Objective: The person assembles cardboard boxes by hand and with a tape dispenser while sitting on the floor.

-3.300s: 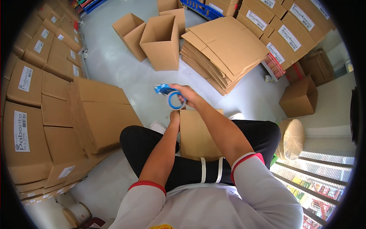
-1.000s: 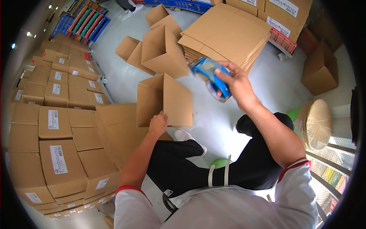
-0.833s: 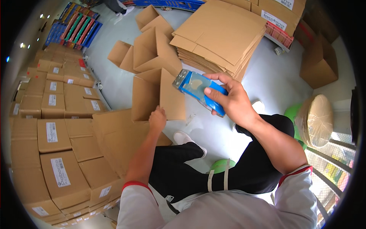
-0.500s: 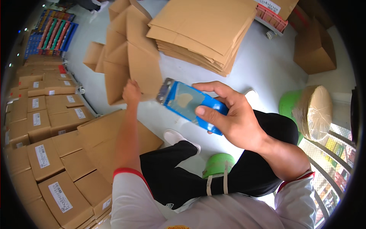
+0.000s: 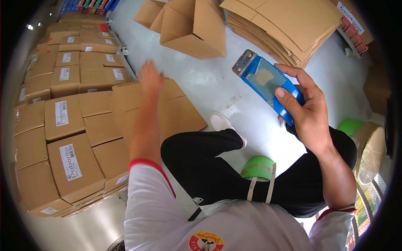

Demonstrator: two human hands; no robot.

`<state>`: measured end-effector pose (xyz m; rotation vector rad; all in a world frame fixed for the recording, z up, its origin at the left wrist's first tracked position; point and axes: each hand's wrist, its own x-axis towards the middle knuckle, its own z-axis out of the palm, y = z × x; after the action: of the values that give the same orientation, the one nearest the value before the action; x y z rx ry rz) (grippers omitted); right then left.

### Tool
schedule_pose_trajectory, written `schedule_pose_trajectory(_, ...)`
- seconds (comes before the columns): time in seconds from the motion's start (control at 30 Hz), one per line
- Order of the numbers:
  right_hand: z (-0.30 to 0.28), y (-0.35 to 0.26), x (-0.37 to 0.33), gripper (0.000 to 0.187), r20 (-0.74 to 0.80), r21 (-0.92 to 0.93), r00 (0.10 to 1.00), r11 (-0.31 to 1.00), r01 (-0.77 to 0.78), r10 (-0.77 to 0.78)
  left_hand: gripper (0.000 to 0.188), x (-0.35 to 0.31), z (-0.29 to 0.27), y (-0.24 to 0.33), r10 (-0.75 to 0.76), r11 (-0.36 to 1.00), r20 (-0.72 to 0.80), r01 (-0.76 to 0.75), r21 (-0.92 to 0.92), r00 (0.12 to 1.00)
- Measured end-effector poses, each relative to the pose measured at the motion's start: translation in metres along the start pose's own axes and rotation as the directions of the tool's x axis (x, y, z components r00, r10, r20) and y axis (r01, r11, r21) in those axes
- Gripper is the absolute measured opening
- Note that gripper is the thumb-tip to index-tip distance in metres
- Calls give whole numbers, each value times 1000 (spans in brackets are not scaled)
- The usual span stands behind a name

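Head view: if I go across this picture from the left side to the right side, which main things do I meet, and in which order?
Stack of labelled cartons → left hand → large open carton → blue tape dispenser → right hand holding it → plastic-wrapped round brown disc.

I count one left hand (image 5: 150, 78), one right hand (image 5: 309, 108) and one blue tape dispenser (image 5: 267, 81) on my feed. I see at least two open cartons (image 5: 211, 35), two lots of flattened cardboard (image 5: 289, 25) and well over a dozen closed cartons (image 5: 90, 167), overlapping too much for my exact figure. I also get two pale drawstrings (image 5: 271, 184) and one red crate (image 5: 355, 37).
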<state>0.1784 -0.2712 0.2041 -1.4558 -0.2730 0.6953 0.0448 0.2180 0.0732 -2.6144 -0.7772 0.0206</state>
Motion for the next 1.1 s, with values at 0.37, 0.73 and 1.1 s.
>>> schedule_pose_trajectory(0.37, 12, 13, 3, 38, 9, -76, 991, 988, 131, -131, 105, -217, -1, -95, -571, 809, 234, 588, -6, 787)
schedule_pose_trajectory(0.73, 5, 25, 9, 48, -31, 52, 967, 966, 253, -252, 89, -176, -14, -77, -626, 629, 172, 623, -465, 760)
schedule_pose_trajectory(1.1, -15, 34, 5, 58, -69, 306, 973, 923, 232, -221, 40, -162, -36, -54, -580, 16, 489, 609, -793, 652)
